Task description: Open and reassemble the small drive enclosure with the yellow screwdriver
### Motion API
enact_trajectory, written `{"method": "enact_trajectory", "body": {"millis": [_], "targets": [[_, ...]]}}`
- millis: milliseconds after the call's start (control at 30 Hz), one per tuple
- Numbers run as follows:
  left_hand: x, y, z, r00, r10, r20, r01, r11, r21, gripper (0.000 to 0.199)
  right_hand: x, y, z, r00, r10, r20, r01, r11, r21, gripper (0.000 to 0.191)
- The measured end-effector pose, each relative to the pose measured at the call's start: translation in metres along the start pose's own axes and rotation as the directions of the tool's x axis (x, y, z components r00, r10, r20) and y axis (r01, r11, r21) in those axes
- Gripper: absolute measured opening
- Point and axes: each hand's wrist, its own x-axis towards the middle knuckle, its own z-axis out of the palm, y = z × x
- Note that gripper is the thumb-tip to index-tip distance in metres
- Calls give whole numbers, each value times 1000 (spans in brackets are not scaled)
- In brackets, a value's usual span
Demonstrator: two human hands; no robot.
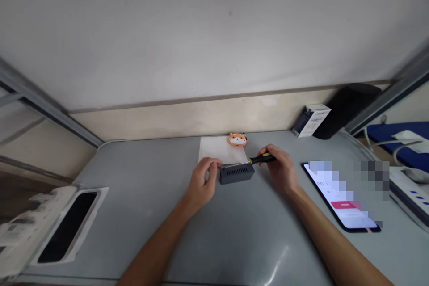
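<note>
A screwdriver with a black and yellow handle is held in my right hand, fingers closed round the handle. Its metal shaft points left, lying just over the top of a dark grey box with a row of vent slots. My left hand is at the box's left end, thumb and forefinger pinched at the shaft's tip. Whatever lies between those fingertips is too small to make out. Behind the box, a sheet of white paper rests on the grey table.
An orange animal-face case sits at the paper's back right. To the right lies a lit phone; a small carton and a black cylinder stand at the back. A black slab on white and a power strip are at left.
</note>
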Motion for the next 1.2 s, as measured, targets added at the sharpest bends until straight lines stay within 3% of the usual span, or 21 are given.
{"method": "enact_trajectory", "body": {"millis": [233, 1200], "targets": [[-1, 8, -2, 975, 216, 55, -220, 972, 86, 20, 0, 2, -2, 1000, -8, 26, 9, 999, -44, 35], [0, 6, -4, 952, 296, 76, -306, 928, 212, 20, -1, -1, -1, 999, -40, 9, 41, 999, -13, 30]]}}
